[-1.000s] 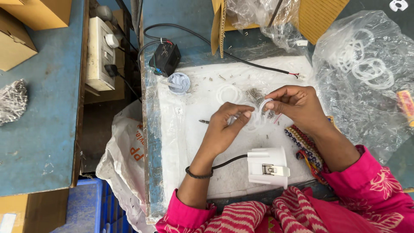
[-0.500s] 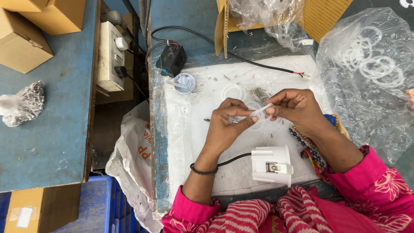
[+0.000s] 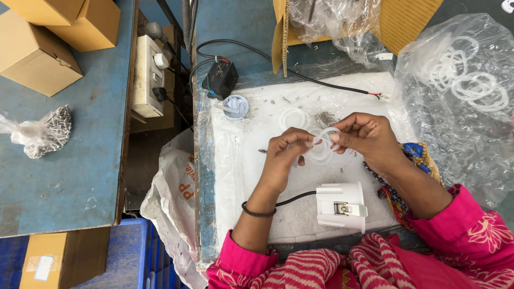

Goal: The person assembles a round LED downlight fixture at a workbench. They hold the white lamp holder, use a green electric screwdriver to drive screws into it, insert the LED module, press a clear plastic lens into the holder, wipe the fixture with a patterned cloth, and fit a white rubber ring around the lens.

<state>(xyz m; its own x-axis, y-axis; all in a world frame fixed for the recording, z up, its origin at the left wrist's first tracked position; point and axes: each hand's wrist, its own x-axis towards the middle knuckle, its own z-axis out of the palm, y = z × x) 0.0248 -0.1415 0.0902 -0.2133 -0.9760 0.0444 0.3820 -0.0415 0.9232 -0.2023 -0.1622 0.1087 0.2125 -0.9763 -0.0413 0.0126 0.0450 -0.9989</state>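
Big clear bag of rings [image 3: 460, 91] sits off to the outer side of the right hand [image 3: 369, 140], on the counter [image 3: 251, 160] with its white padded top. Closer to the body than both hands, a white lamp housing [image 3: 339, 207] lies on its side, near the left wrist. Left hand [image 3: 284, 158] and right hand are both pinching the same thin clear ring [image 3: 325, 140], held right between their fingertips, just above the counter. Another ring [image 3: 293, 118] lies just past the left hand.
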